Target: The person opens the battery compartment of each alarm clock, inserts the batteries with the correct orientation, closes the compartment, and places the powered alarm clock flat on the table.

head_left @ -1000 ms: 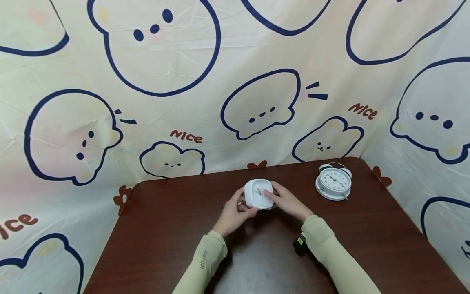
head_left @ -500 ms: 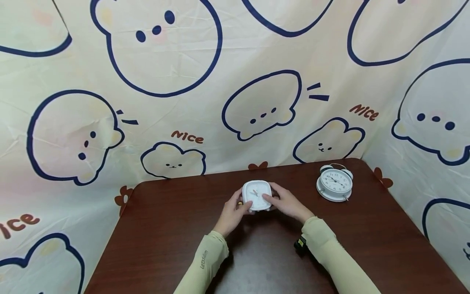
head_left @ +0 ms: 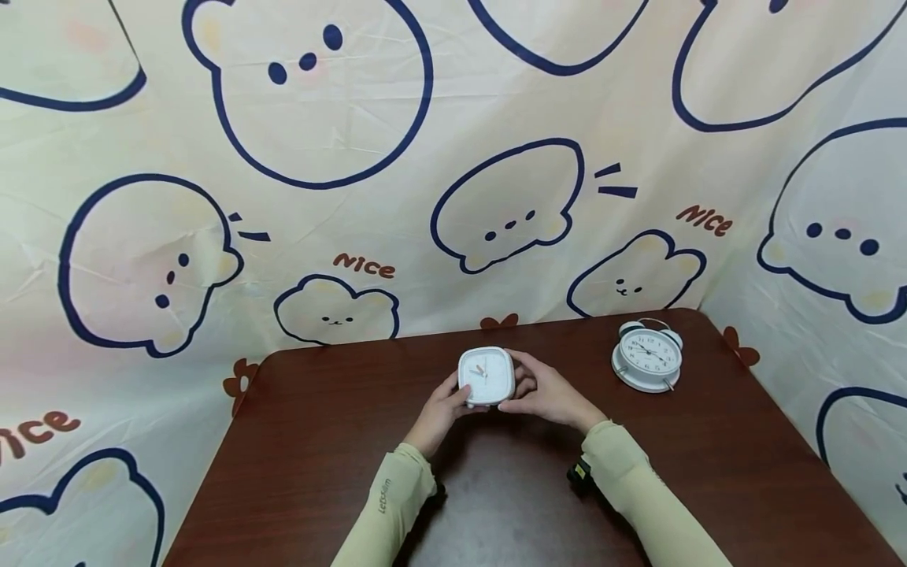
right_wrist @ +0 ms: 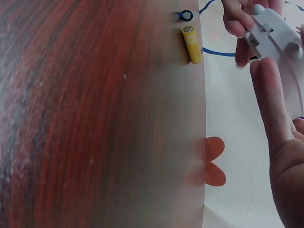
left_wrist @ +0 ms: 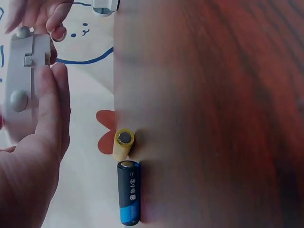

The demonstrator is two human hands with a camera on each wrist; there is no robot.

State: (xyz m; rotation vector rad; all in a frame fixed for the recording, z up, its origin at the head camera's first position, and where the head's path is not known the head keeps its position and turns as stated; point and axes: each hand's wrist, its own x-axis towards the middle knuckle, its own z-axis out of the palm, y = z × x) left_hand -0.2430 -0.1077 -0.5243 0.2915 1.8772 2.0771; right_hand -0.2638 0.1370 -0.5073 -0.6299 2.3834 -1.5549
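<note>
A small white square alarm clock (head_left: 479, 368) is held up over the dark table, its dial facing the head camera. My left hand (head_left: 434, 417) grips its lower left corner, thumb on the front and fingers behind. At the right side is my right hand (head_left: 553, 394), its thumb by the lower right corner and its fingers bent at the side and back. The left wrist view shows the clock's underside with round feet (left_wrist: 19, 100). A yellow battery (right_wrist: 191, 45) and a black-and-blue battery (left_wrist: 128, 192) lie on the table, hidden from the head view.
A white twin-bell alarm clock (head_left: 647, 353) stands at the back right of the brown table (head_left: 340, 441). Behind and beside the table hangs a cream cloth (head_left: 368, 213) with bear drawings. A small black device (head_left: 579, 472) sits at the right wrist.
The clock has shifted left and its face has turned. My left thumb has come onto its front, while my right thumb has slid from the face down to the lower right corner.
</note>
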